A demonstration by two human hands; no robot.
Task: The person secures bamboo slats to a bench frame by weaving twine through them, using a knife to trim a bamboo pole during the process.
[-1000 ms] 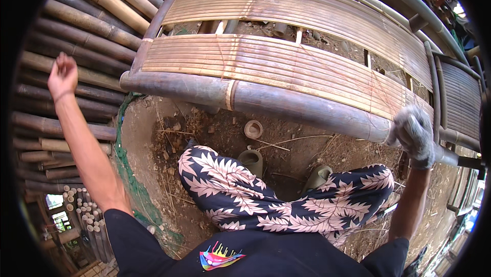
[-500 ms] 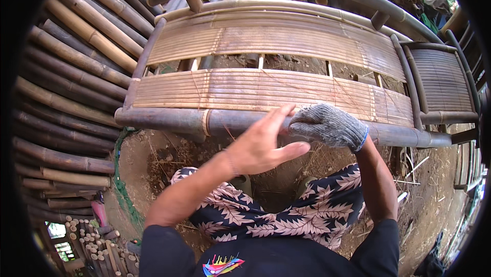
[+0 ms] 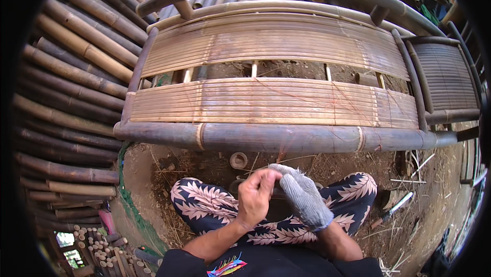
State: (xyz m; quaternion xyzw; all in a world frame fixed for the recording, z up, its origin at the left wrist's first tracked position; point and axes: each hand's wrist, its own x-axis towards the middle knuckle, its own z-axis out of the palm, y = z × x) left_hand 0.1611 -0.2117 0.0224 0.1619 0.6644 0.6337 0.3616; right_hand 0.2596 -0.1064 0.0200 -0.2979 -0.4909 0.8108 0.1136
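Note:
My bare left hand (image 3: pixel 253 195) is closed in front of my lap, its thumb and bent fingers meeting the fingertips of my right hand (image 3: pixel 307 199). That right hand wears a grey knitted glove, its fingers pressed together and curled toward the left. Whatever lies between the fingertips is too small to make out. Just above the hands, thin reddish string (image 3: pixel 283 150) hangs by the bench's front pole. The bamboo bench (image 3: pixel 286 136) stands across from me, with two slatted panels parted by a gap. More reddish string (image 3: pixel 312 95) lies loosely over the nearer panel.
Long bamboo poles (image 3: pixel 76 98) are stacked at the left, cut pieces (image 3: pixel 105 249) below them. A knife (image 3: pixel 394 208) with a pale blade lies on the ground at right. Near my knees is a round ring-shaped piece (image 3: pixel 238 160). A slatted bamboo panel (image 3: pixel 445 75) adjoins the bench.
Both hands have come down and back from the bench's front pole to my lap. My left hand has closed, its fingertips now meeting the gloved hand.

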